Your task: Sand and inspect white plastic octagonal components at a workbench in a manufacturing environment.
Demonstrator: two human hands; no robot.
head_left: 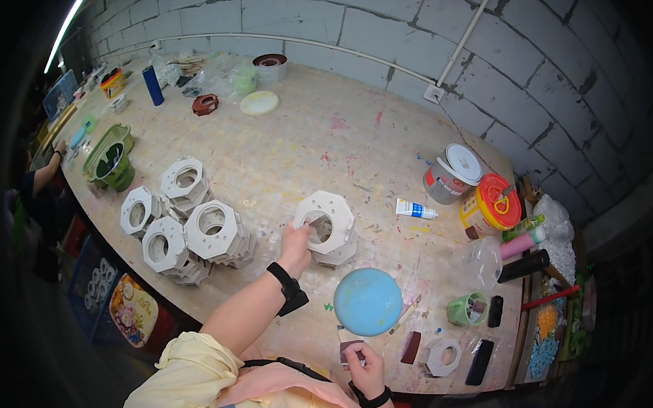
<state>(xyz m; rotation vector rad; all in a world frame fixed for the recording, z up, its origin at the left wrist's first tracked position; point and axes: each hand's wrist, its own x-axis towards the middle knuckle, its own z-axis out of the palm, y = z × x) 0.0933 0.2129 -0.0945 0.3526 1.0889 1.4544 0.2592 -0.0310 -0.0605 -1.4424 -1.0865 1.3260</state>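
My left hand (296, 245) reaches out and grips the near edge of the top white octagonal ring piece (324, 220) on a short stack in the middle of the table. My right hand (364, 368) stays close to my body at the table's front edge, closed on a small brown and white block (349, 349). A round blue disc (368, 301) lies between the two hands. Another white octagonal piece (443, 356) and a dark red block (411, 347) lie to the right of my right hand.
Stacks of white octagonal pieces (185, 224) crowd the left. A green mould (110, 156) sits further left. A glue tube (415, 209), a white-lidded bucket (453, 172), a red-lidded tub (493, 202), a green cup (469, 309) and bottles stand right. Another person's arm (46, 171) shows far left.
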